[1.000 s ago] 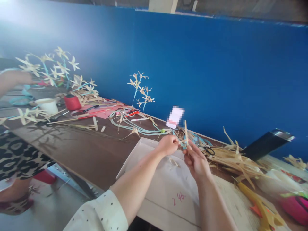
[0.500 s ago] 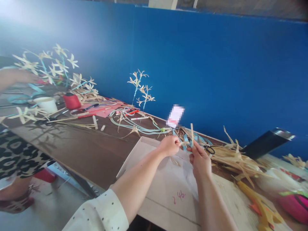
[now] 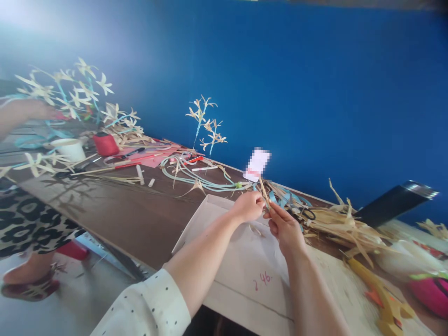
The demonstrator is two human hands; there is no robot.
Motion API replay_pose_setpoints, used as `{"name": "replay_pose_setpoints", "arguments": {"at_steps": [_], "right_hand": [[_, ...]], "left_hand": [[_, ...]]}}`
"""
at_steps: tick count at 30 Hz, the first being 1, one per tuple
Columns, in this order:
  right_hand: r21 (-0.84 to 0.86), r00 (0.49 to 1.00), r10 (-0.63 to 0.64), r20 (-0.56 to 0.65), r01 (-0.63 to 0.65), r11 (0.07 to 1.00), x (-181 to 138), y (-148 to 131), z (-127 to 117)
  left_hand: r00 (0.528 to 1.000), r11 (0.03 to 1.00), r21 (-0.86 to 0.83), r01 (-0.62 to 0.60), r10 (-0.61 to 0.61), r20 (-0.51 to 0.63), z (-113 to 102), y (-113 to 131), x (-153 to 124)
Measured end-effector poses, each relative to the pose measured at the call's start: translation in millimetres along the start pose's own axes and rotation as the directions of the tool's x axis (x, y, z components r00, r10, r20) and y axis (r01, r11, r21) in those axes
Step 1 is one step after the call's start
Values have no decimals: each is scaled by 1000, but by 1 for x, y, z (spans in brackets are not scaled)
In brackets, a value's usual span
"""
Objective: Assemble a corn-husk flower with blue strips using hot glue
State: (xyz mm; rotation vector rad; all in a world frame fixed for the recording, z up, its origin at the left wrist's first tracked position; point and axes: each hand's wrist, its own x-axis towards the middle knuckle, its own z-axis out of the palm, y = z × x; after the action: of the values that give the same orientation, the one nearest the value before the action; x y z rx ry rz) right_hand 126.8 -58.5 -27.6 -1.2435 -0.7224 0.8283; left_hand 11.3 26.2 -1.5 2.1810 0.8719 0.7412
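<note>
Both my hands meet above a white cardboard sheet point(image 3: 224, 242) on a brown table point(image 3: 115, 214). My left hand point(image 3: 249, 206) is closed in a pinch on a thin dried straw strip point(image 3: 263, 190). My right hand point(image 3: 285, 228) is closed on the lower part of the same strip, fingertips touching the left ones. The strip leans up and to the left from my fingers. A small curled straw scrap point(image 3: 255, 229) lies on the sheet just below my hands.
A heap of dried husk strips point(image 3: 341, 228) and blue ribbon point(image 3: 287, 198) lies right of my hands, with a dark tumbler point(image 3: 395, 203) on its side. Straw flower stems point(image 3: 205, 123), a red spool point(image 3: 105, 143), a white cup point(image 3: 70, 149) and another person's arm point(image 3: 21, 114) are at left.
The strip pointed straight up before; it now tilts left and sits lower between my fingers. My hands have drawn closer together.
</note>
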Motion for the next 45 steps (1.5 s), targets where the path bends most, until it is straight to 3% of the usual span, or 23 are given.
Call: {"name": "replay_pose_setpoints", "arguments": {"at_steps": [5, 9, 14, 25, 34, 38, 45], "right_hand": [[73, 956, 3, -292, 20, 997, 5, -5, -9], [161, 891, 36, -453, 41, 986, 8, -8, -20], [127, 897, -34, -440, 100, 987, 7, -7, -16], [101, 902, -39, -430, 90, 991, 6, -7, -11], [125, 903, -18, -429, 79, 989, 5, -8, -10], [115, 907, -11, -421, 65, 991, 5, -7, -10], [105, 914, -20, -406, 69, 992, 5, -6, -10]], "left_hand": [[1000, 996, 86, -7, 7, -4, -6, 2, -2], [966, 984, 177, 34, -78, 246, -17, 2, -4], [918, 952, 292, 94, -197, 345, -26, 3, -4], [942, 906, 420, 55, -187, 280, -27, 4, -6], [953, 937, 345, 50, -148, 265, -27, 3, -7], [913, 938, 344, -44, -102, 394, -25, 2, -5], [852, 895, 444, -50, -194, 486, -22, 5, -5]]}}
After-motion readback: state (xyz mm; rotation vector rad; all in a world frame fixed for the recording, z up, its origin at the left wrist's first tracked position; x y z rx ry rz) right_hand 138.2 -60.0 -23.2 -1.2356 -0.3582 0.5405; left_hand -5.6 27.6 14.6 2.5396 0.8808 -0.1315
